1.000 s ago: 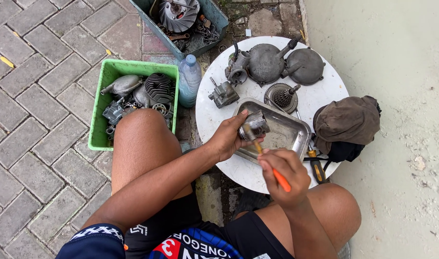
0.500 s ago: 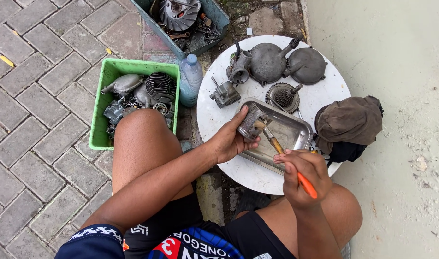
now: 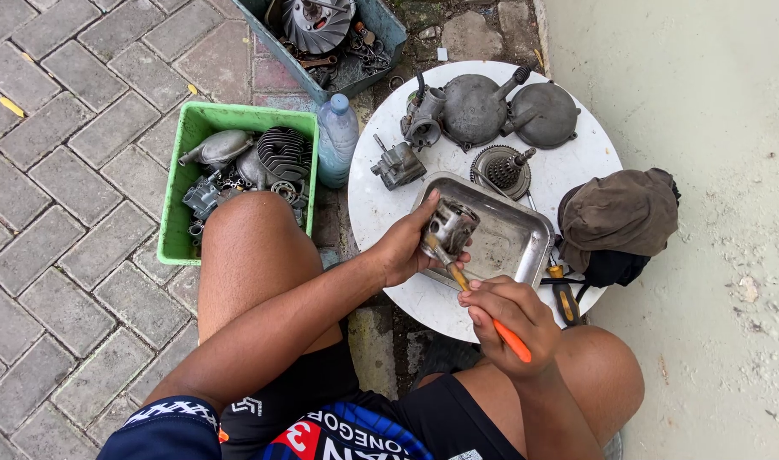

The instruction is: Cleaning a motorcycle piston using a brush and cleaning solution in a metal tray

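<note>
Engine part under the brush

Left hand (image 3: pixel 402 251) fingers wrap the small grey engine part (image 3: pixel 449 228), held over the near-left corner of the steel tray (image 3: pixel 526 247). Right hand (image 3: pixel 504 315) fingers pinch the orange-handled brush (image 3: pixel 483 311), its tip at the part. I judge cleaning is midway: grime remains. Tray holds only a dirty film. Left of the tray, the green crate (image 3: pixel 175 204) holds a finned cylinder and casings; beyond it, the blue bin (image 3: pixel 389 25) holds more parts.
</note>
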